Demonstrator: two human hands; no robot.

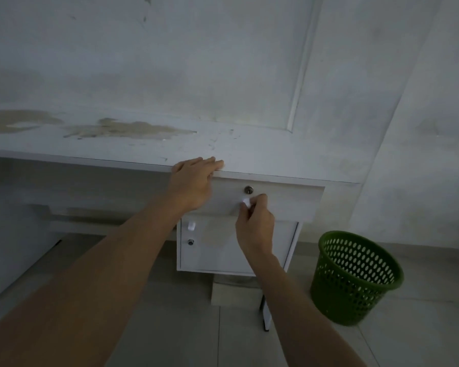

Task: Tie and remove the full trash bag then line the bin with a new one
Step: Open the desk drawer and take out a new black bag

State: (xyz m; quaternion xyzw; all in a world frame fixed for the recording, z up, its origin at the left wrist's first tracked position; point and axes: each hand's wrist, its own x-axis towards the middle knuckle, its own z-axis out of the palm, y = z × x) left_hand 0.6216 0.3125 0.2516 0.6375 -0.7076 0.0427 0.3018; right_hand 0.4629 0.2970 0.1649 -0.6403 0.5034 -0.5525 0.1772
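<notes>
A: Bin (355, 279) — green, perforated, on the floor at right, beside the desk (143, 144); its inside is too dim to read.

B: Hands?

A: Right hand (255, 223) pinches the drawer's white knob (246, 202). Left hand (194, 181) lies flat, fingers together, on the desk edge.

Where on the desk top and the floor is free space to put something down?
The desk top is bare right of the left hand, up to the wall. Floor tiles are free between the desk leg and the green bin. The drawer front is crowded around the right hand.
</notes>
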